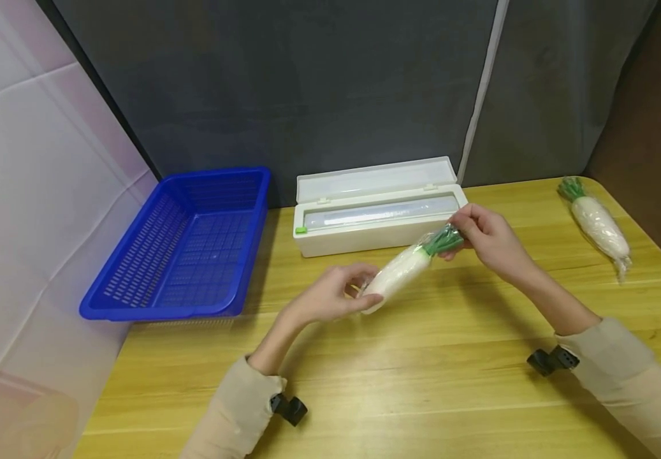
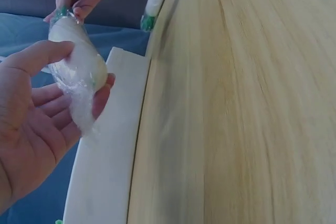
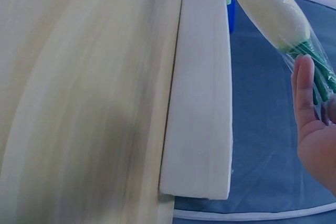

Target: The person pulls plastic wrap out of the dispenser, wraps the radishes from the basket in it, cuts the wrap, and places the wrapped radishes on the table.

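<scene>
A white radish (image 1: 397, 275) with green tops, wrapped in clear plastic film, is held slantwise above the table in front of a white cling film box (image 1: 359, 242). My left hand (image 1: 336, 293) holds its lower end between thumb and fingers. Loose film hangs from that end in the left wrist view. At the upper end, my right hand (image 1: 487, 239) pinches the film-covered green tops (image 1: 443, 240). Inside the box, whose lid (image 1: 376, 180) is raised, lies a roll of film (image 1: 384, 212).
A blue plastic basket (image 1: 238, 284) stands at the left of the wooden table (image 1: 387, 395). Another wrapped white radish (image 1: 600, 226) lies near the right edge. A dark grey curtain (image 1: 307, 83) hangs behind the table.
</scene>
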`<state>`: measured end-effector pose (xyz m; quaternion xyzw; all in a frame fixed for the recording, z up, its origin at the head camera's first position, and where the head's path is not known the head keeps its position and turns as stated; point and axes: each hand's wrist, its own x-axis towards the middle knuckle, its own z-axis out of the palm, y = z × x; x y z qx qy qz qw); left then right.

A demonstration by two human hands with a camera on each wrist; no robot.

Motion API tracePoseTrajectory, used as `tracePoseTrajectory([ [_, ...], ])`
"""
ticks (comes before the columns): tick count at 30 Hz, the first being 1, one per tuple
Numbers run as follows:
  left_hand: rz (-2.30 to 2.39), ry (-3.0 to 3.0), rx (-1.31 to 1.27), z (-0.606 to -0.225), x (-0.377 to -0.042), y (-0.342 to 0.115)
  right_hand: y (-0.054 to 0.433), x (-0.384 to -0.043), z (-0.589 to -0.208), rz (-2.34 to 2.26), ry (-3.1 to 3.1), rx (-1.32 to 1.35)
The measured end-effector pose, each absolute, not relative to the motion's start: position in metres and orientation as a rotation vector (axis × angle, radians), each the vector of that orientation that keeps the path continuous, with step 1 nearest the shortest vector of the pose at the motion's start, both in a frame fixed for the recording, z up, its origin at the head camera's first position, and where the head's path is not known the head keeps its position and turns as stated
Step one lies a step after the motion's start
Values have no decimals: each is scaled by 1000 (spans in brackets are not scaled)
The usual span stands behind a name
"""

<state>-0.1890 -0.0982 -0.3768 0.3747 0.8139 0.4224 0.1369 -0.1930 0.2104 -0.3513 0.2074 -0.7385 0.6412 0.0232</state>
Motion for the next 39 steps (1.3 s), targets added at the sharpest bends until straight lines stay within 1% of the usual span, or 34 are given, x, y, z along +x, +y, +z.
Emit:
tracePoseTrajectory([
  [7, 1207, 2365, 1151, -379, -190, -93, 204, -197, -343, 2017, -2187, 710],
  [14, 1354, 2452, 1160, -379, -189, -92, 195, -197, -331, 2137, -2019, 820],
  [20, 1526, 2474, 1179, -378, -189, -87, 184, -194, -329, 2228, -1896, 894],
  [27, 1778, 2443, 1152, -375, -191, -76, 174, -193, -332, 2086, -2011, 1011],
  [31, 1844, 2453, 1134, -375, -192, -69, 169, -191, -332, 2007, -2102, 995],
  [39, 1888, 2431, 1128, -375, -193, -56, 162, -190, -329, 1887, -2269, 789],
])
